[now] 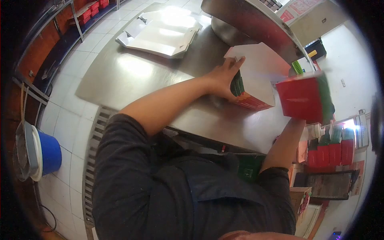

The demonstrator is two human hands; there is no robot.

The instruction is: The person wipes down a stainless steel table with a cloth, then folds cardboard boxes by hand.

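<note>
My left hand (pixel 226 80) grips the near-left side of a stack of nested cardboard cartons (pixel 260 72). The stack has pale inner faces and red and green printed outsides, and stands on the steel table (pixel 160 90). To its right, a red and green carton (pixel 300 98) is held up off the table, slightly blurred. My right forearm (pixel 288 136) reaches up to this carton, which hides my right hand and its fingers. An unfolded carton blank (pixel 162 32), white side up, lies at the far left of the table.
A large steel pan (pixel 256 24) stands at the back of the table. Red and green boxes (pixel 332 150) are lined up at the right. On the left are a shelf with red boxes (pixel 85 16), a blue bucket (pixel 49 152) and a metal strainer (pixel 22 150).
</note>
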